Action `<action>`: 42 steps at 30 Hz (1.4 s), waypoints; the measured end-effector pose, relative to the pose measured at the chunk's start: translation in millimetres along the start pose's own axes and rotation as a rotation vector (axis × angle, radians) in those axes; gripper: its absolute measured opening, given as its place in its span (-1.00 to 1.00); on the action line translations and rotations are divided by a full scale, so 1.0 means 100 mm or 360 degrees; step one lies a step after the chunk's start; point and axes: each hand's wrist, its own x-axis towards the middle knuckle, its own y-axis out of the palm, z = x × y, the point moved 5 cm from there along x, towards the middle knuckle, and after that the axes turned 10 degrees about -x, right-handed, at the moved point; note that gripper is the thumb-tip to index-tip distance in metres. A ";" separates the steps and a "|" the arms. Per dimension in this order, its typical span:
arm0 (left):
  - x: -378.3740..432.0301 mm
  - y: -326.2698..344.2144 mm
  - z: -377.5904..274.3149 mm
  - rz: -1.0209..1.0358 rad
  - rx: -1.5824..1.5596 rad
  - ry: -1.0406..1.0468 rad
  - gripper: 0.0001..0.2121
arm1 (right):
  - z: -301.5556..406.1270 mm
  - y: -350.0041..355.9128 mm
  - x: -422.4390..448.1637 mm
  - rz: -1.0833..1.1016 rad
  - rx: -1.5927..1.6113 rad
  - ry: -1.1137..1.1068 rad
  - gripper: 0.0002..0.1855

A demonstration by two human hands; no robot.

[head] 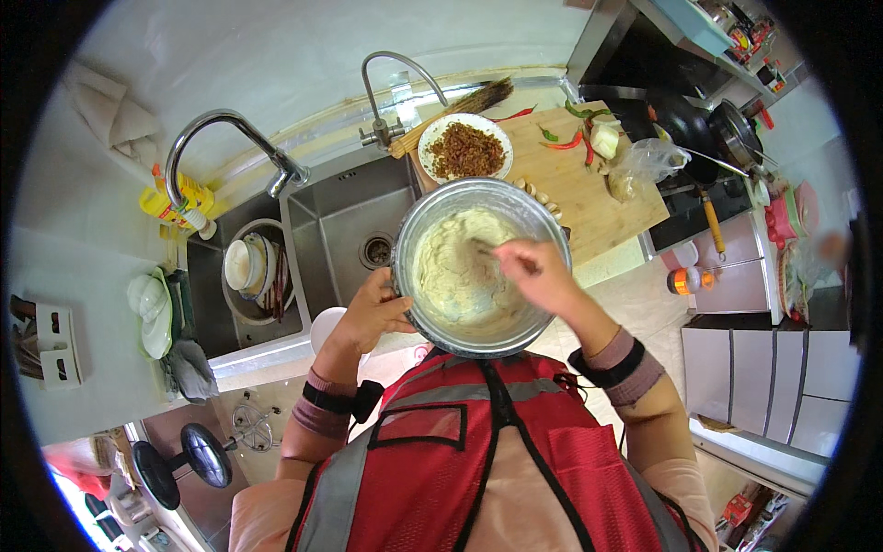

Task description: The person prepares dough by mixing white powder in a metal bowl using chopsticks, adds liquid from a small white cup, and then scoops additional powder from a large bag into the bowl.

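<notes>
A round metal bowl (541,324) is directly before me, close to my red vest. Pale, lumpy flour dough (448,269) covers much of its inside, with dry flour along the wall. My left hand (376,314) grips the bowl's left rim, thumb on the edge. Inside the bowl, my right hand (538,269) is closed around a utensil (483,245) whose end sits in the dough. Motion blur hides the utensil's exact kind. Just beyond the bowl, a white plate (507,165) holds brown chopped food (465,150).
A wooden cutting board (586,221) carries chili peppers (567,142), garlic cloves (541,196) and a plastic bag (648,162). To the left, a double sink (338,241) has a tall faucet (227,121) and a basin of dishes (255,269). A wok (697,152) sits on the stove at right.
</notes>
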 end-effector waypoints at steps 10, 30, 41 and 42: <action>-0.01 0.04 0.01 -0.0026 -0.0013 0.0034 -0.52 | -0.09 -0.41 -0.08 0.0100 -0.0229 0.0049 -0.88; 0.02 0.03 0.03 0.0085 0.0059 -0.0039 -0.46 | 0.17 0.02 -0.14 0.0194 0.0031 -0.0035 -0.87; 0.03 0.04 0.04 0.0036 0.0070 -0.0024 -0.50 | 0.00 -0.25 -0.10 -0.0103 0.0370 0.0167 -0.87; 0.03 0.04 0.04 0.0058 0.0062 -0.0022 -0.50 | 0.12 -0.06 -0.08 -0.0001 0.0458 0.0152 -0.87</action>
